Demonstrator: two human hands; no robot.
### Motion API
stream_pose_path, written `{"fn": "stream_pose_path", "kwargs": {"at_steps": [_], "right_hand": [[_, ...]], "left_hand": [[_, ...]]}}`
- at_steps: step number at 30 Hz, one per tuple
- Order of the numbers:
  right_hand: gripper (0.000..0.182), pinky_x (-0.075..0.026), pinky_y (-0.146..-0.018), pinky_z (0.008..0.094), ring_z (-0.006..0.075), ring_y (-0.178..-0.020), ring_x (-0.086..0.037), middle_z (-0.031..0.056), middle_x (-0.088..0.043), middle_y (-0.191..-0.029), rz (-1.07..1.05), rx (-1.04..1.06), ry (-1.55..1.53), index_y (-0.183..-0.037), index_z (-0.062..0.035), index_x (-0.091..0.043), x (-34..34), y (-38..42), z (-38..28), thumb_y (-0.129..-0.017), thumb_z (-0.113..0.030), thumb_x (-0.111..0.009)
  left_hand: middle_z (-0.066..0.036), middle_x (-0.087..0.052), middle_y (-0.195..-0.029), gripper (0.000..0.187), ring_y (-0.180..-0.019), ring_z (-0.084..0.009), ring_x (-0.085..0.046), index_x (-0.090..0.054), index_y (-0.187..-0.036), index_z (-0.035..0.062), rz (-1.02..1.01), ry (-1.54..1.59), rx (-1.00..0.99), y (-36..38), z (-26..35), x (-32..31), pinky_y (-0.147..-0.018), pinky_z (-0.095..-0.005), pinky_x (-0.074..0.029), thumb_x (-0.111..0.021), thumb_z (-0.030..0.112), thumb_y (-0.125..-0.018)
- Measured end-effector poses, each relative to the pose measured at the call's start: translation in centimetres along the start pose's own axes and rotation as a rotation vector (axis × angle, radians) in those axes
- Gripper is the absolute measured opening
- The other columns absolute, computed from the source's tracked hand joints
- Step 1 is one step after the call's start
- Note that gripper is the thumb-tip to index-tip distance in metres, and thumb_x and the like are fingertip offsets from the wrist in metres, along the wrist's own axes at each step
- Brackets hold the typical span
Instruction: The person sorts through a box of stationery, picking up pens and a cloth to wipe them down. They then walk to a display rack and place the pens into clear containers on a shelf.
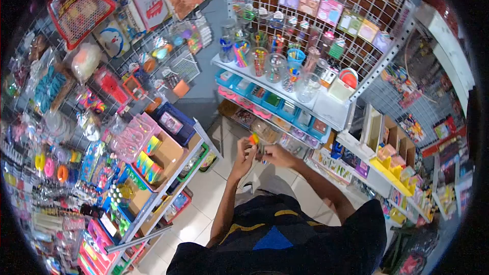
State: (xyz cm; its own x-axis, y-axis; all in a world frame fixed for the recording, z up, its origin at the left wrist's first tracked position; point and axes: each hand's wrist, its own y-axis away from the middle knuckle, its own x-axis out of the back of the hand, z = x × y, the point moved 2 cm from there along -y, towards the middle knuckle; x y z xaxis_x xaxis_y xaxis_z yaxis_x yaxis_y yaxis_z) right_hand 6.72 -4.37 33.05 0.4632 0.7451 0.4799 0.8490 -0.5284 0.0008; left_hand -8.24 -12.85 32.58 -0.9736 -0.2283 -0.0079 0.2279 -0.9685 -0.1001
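In the head view, my left hand [244, 157] is raised in front of my body, its fingers closed on a small yellow-and-orange object [254, 138]. The object's exact kind is too small to tell. My right hand [280, 157] comes in from the right, close beside the left, with its fingers pinched together. Something small and greyish shows between the two hands, but I cannot make it out. Both hands are above the tiled floor, before a white shelf [326, 113] bearing clear cups of pens.
Blue trays [273, 101] line the tier below the cups. To the left stands a rack with a cardboard box [175, 155] and a pink basket [135, 137]. Packaged goods hang on wire grids around me. A yellow bin [392, 175] sits at the right.
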Motion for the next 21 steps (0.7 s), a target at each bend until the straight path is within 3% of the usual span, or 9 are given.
{"fn": "stream_pose_path", "kwargs": {"at_steps": [4,5,7,9,12,15,17,19,21], "right_hand": [[0.020,-0.046,-0.060,0.0268,0.0082,-0.068,-0.057,0.0001,-0.063,-0.073,0.417,-0.147,-0.029,-0.096,-0.0040,-0.065,8.2,-3.5,6.0,-0.086,-0.022,-0.065],[0.019,-0.044,-0.056,0.0246,0.0068,-0.064,-0.054,-0.0027,-0.060,-0.069,0.635,0.190,-0.074,-0.091,-0.0046,-0.066,11.0,-5.0,8.1,-0.086,-0.023,-0.066],[0.021,-0.033,-0.049,0.0259,0.0064,-0.055,-0.039,-0.0039,-0.054,-0.067,0.835,0.171,0.009,-0.089,-0.0052,-0.066,17.7,-6.4,8.9,-0.087,-0.026,-0.065],[0.022,-0.034,-0.052,0.0263,0.0086,-0.056,-0.039,-0.0008,-0.052,-0.064,0.960,-0.045,0.118,-0.087,-0.0049,-0.065,23.7,-8.9,12.7,-0.086,-0.027,-0.066],[0.028,-0.047,-0.068,0.0260,0.0137,-0.072,-0.062,0.0067,-0.065,-0.078,1.053,0.052,-0.081,-0.090,-0.0057,-0.067,28.2,-12.3,13.8,-0.084,-0.033,-0.066],[0.032,-0.046,-0.069,0.0254,0.0160,-0.072,-0.062,0.0092,-0.064,-0.077,1.234,0.103,0.400,-0.088,-0.0052,-0.066,29.8,-15.5,17.8,-0.083,-0.036,-0.066],[0.036,-0.048,-0.070,0.0278,0.0181,-0.074,-0.062,0.0111,-0.065,-0.079,1.256,0.067,0.670,-0.085,-0.0023,-0.065,30.5,-17.6,21.9,-0.082,-0.038,-0.066],[0.036,-0.048,-0.070,0.0292,0.0189,-0.075,-0.063,0.0122,-0.066,-0.083,1.021,-0.126,0.080,-0.086,-0.0013,-0.064,30.0,-18.5,21.5,-0.083,-0.038,-0.066],[0.033,-0.049,-0.070,0.0296,0.0191,-0.077,-0.063,0.0127,-0.066,-0.091,0.999,0.029,-0.045,-0.095,-0.0008,-0.063,29.9,-19.1,19.8,-0.082,-0.031,-0.068]], "left_hand": [[-0.018,-0.057,-0.103,0.030,-0.094,-0.0339,-0.055,-0.050,-0.109,0.0016,0.088,-0.448,-0.093,0.1,-1.2,3.0,-0.079,-0.0384,-0.046,-0.055,0.025,-0.091],[-0.019,-0.057,-0.102,0.029,-0.094,-0.0353,-0.055,-0.052,-0.107,0.0014,0.097,-0.535,-0.064,0.7,-3.1,3.9,-0.080,-0.0390,-0.046,-0.056,0.025,-0.091],[-0.020,-0.058,-0.100,0.029,-0.095,-0.0381,-0.055,-0.055,-0.103,0.0010,0.112,-0.707,0.001,2.9,-7.3,5.9,-0.080,-0.0402,-0.046,-0.057,0.027,-0.090],[-0.021,-0.060,-0.097,0.030,-0.096,-0.0396,-0.056,-0.057,-0.099,0.0008,0.111,-0.800,0.193,6.7,-11.3,7.5,-0.080,-0.0413,-0.046,-0.056,0.030,-0.090],[-0.018,-0.062,-0.097,0.037,-0.090,-0.0347,-0.058,-0.055,-0.099,0.0020,0.163,-0.634,0.413,15.0,-24.5,10.3,-0.076,-0.0408,-0.047,-0.055,0.038,-0.090],[-0.011,-0.065,-0.097,0.042,-0.074,-0.0267,-0.059,-0.054,-0.103,0.0079,0.483,0.059,0.955,24.9,-29.2,8.3,-0.067,-0.0413,-0.049,-0.054,0.047,-0.089],[-0.008,-0.065,-0.095,0.042,-0.072,-0.0250,-0.059,-0.053,-0.106,0.0110,0.455,0.393,1.104,32.5,-31.4,6.4,-0.066,-0.0426,-0.048,-0.049,0.050,-0.090],[-0.008,-0.065,-0.097,0.043,-0.077,-0.0258,-0.059,-0.053,-0.106,0.0103,0.529,0.253,1.360,37.9,-30.1,2.4,-0.068,-0.0439,-0.048,-0.044,0.050,-0.091],[-0.009,-0.064,-0.099,0.043,-0.080,-0.0259,-0.059,-0.052,-0.108,0.0098,0.667,0.324,1.311,39.1,-29.2,-1.0,-0.069,-0.0440,-0.048,-0.045,0.049,-0.091]]}}
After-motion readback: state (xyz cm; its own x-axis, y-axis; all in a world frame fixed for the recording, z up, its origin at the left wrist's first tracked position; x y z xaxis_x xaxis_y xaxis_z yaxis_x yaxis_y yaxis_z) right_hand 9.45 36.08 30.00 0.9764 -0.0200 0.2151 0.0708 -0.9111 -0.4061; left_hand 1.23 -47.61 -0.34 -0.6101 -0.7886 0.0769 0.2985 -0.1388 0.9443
